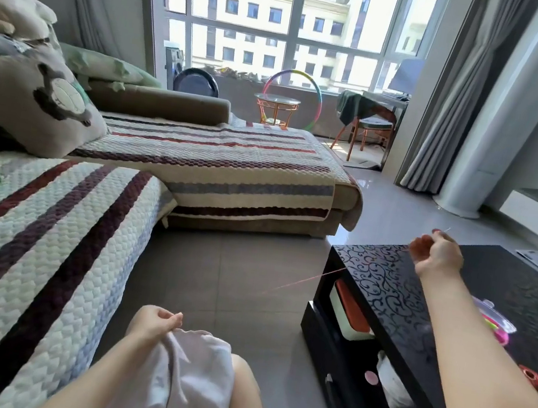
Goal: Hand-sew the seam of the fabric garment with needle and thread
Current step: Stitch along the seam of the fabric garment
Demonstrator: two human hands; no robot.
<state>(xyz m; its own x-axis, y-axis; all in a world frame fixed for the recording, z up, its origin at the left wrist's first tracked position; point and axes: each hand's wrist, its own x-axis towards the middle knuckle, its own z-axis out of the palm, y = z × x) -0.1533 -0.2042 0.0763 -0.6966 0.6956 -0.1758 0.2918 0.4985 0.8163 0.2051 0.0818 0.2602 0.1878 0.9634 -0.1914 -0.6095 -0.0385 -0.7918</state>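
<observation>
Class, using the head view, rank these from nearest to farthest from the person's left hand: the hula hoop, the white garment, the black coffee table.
1. white garment, on the lap, gripped by the left hand.
2. black coffee table, to the right.
3. hula hoop, far off by the window.

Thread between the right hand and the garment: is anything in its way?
Nothing visible. The thread runs from the right hand, over the corner of the black table, toward the garment gripped by the left hand; its last stretch is too faint to follow.
</observation>
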